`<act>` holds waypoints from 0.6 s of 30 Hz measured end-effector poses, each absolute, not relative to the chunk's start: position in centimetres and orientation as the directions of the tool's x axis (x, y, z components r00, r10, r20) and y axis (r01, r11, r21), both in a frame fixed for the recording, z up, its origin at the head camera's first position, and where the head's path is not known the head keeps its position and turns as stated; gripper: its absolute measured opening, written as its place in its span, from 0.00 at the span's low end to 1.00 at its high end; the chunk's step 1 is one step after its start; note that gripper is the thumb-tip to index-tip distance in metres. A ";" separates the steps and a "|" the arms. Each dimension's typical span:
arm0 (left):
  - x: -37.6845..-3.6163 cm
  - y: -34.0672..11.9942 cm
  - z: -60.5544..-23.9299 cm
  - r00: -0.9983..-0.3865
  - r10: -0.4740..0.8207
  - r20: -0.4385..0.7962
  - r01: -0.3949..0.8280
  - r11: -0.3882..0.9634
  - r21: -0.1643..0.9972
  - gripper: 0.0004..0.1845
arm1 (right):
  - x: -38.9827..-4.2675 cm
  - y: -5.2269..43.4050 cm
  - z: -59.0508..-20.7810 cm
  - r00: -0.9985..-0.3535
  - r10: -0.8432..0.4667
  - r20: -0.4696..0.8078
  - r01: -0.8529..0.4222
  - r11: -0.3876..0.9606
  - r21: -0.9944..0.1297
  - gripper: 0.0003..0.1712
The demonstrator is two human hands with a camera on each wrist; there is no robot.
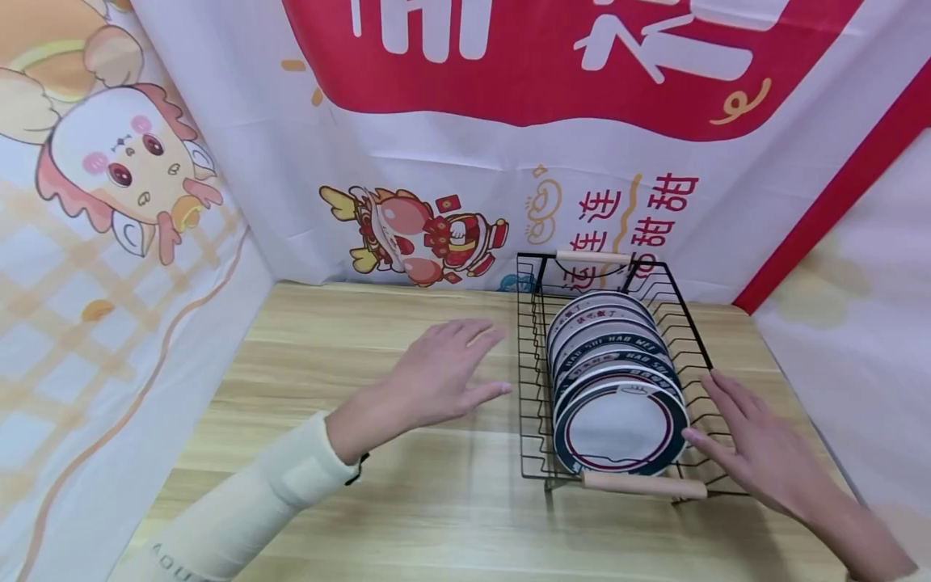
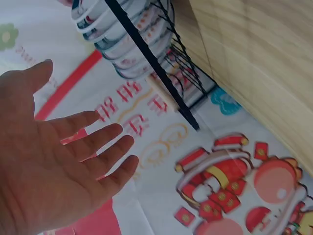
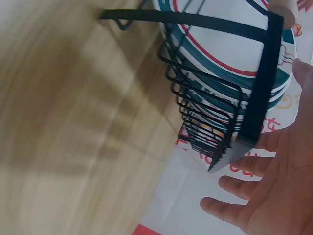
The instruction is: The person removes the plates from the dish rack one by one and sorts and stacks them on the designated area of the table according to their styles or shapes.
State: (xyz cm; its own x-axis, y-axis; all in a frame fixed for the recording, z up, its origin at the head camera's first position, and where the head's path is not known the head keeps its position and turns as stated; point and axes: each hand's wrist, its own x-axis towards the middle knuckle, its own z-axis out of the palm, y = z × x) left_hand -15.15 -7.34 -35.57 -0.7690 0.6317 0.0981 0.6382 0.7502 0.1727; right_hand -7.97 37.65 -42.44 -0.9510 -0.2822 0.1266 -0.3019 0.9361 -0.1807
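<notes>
A black wire dish rack (image 1: pixel 534 428) with wooden handles stands on the table. Several round plates (image 1: pixel 618 428) lean one behind another inside it; the front one is white with a dark rim and a red ring. To the left of the rack my left hand (image 1: pixel 429 380) is held in the air, fingers extended, holding nothing. My right hand (image 1: pixel 771 444) is at the rack's right side with its fingers straight. Its thumb is by the front plate's edge; whether it touches cannot be told. In the right wrist view, fingers (image 3: pixel 230 213) reach past the rack's corner.
The wood-grain table (image 1: pixel 349 485) extends left and in front of the rack. A white printed cloth (image 1: pixel 436 162) with red shapes and cartoon figures hangs right behind it. More cloth bounds the left (image 1: pixel 87 364) and right (image 1: pixel 858 323) sides.
</notes>
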 end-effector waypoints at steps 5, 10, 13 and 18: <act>-15.0 -5.0 -35.3 -0.688 0.699 0.196 0.725 0.668 0.165 0.34 | -7.1 38.0 -43.7 -0.952 -0.279 0.126 -0.300 0.934 -0.193 0.53; -14.8 -2.7 -35.0 -0.619 0.752 0.228 0.785 0.605 0.134 0.29 | -6.5 38.0 -44.4 -0.952 -0.287 0.106 -0.302 0.936 -0.180 0.53; -14.7 -1.3 -35.0 -0.587 0.784 0.202 0.809 0.578 0.106 0.28 | -6.3 38.1 -44.6 -0.955 -0.282 0.091 -0.294 0.940 -0.171 0.54; -14.7 0.8 -35.0 -0.543 0.823 0.163 0.839 0.541 0.065 0.28 | -6.1 38.3 -45.1 -0.959 -0.274 0.075 -0.282 0.949 -0.144 0.57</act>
State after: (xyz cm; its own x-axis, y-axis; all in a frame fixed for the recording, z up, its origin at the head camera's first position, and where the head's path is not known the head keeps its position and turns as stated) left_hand -14.73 0.83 -34.98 -0.5435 0.8234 0.1632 0.8387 0.5406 0.0653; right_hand -6.07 38.34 -45.14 -0.9589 -0.2736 0.0752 -0.2820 0.9486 -0.1440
